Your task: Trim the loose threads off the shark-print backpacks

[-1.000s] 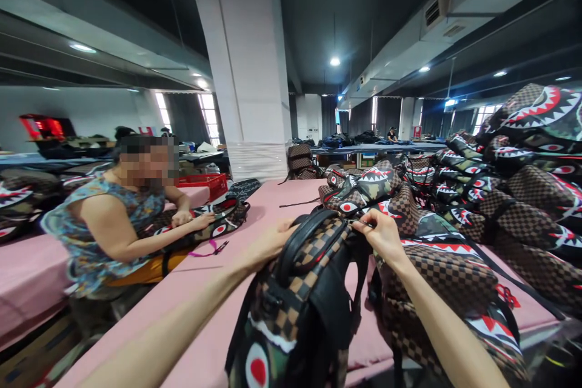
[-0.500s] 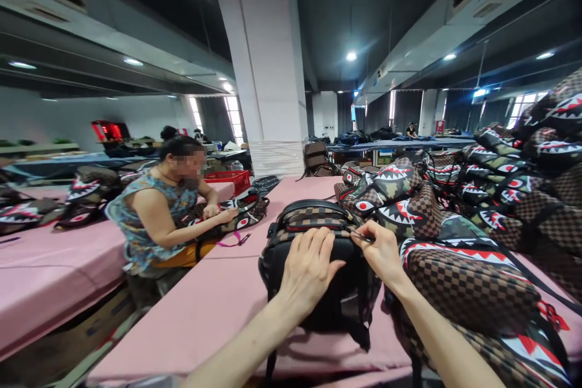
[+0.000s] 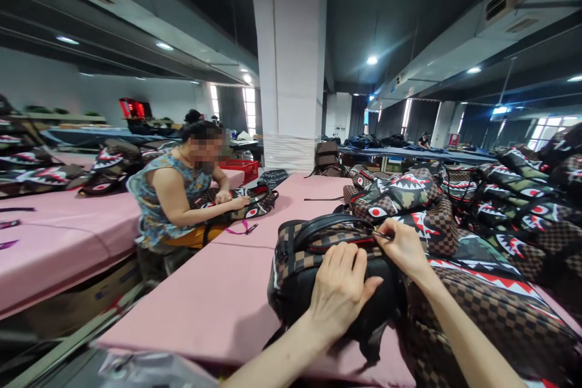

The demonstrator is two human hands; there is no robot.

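Note:
A backpack with brown checkered fabric (image 3: 287, 265), a black back panel and a black top handle stands on the pink table in front of me. My left hand (image 3: 339, 282) lies on its upper back edge, fingers bent over the fabric and thumb held apart. At the right end of the bag's top, beside the red-edged zipper, my right hand (image 3: 400, 245) pinches something small and dark. Its fingers hide most of that piece, and I cannot tell whether it is a zipper pull or a tool.
Checkered and camouflage shark-mouth bags (image 3: 491, 309) are piled at the right. A person (image 3: 175, 191) works on another bag (image 3: 257, 206) at the table's left edge. A pink strip (image 3: 236, 230) lies near them. Behind the table rises a white pillar (image 3: 291, 73).
The view has shifted left, so the scene sits further right. The backpack is tilted and turned, showing more of its checkered left side. Both hands remain on it.

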